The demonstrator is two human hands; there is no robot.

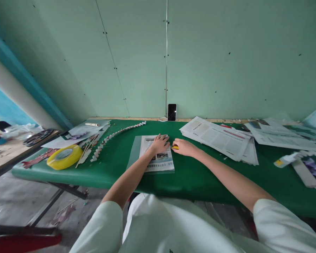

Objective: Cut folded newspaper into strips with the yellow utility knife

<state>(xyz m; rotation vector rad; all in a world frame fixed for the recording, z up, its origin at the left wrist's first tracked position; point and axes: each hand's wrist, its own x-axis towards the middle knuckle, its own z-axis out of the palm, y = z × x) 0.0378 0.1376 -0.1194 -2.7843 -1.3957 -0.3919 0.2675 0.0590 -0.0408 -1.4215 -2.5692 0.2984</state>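
The fingers of the left hand (160, 143) are spread open and press flat on the upper part of a newspaper sheet (157, 154), which lies on a grey cutting mat (135, 151) near the front edge of the green table (189, 175), about in the middle of its length. The right hand (183, 147) is closed around a small yellow tool (175, 147), maybe a cutter, whose tip is just beside the right edge of the sheet and very near the left fingertips. I think the main danger is here: if the tool is a blade and it slips toward the left, it can touch the fingers, and if the left hand presses weakly the sheet can slide or tear. Toward the left end of the table lie a roll of yellow tape (64, 156), some thin wooden sticks (85, 151) and a long folded paper chain (116, 135) that curves toward the back edge. A dark phone (172, 112) stands against the wall at the back edge. To the right, a stack of newspapers (221, 138) lies close to the right forearm and could be pushed by the elbow; more papers (281, 135) cover the far right corner
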